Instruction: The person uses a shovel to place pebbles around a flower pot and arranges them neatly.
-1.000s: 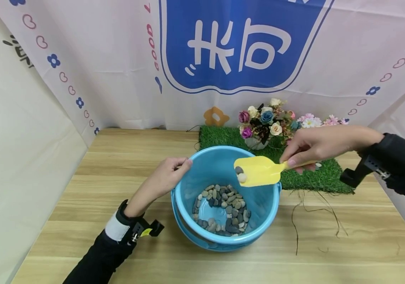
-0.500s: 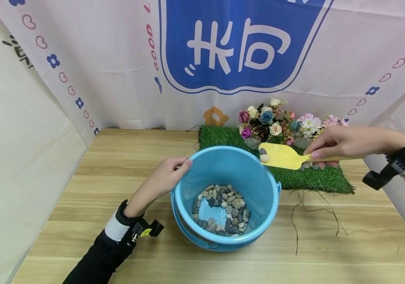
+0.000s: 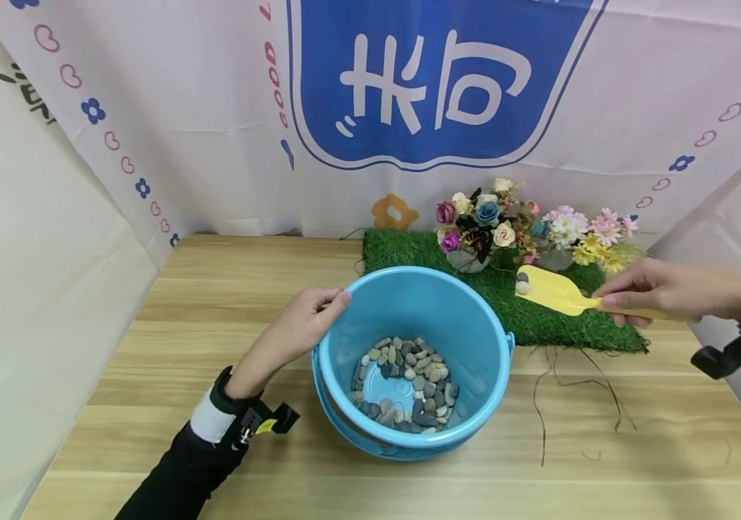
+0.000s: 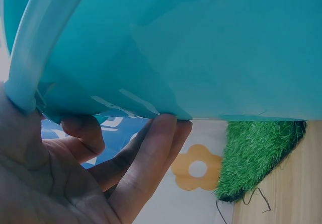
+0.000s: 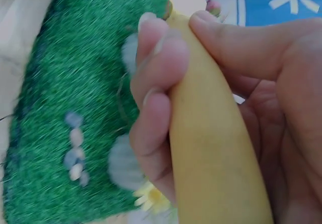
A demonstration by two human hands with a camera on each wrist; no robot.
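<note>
A blue bucket stands upright in the middle of the table, with grey and tan pebbles lying on its bottom. My left hand grips the bucket's left rim. In the left wrist view its fingers bear against the bucket wall. To the right of the bucket, my right hand holds a yellow toy shovel by its handle, above the grass mat. A dark and a light pebble sit at the blade's tip. The right wrist view shows fingers and thumb around the handle.
Artificial grass mat lies at the back right, bearing two pots of artificial flowers. In the right wrist view several pebbles lie in a row on the mat. Loose dark threads trail onto the table. A printed cloth hangs behind.
My right hand has carried the shovel and its two pebbles from above the bucket rightward over the grass mat. The left hand stays on the bucket rim.
</note>
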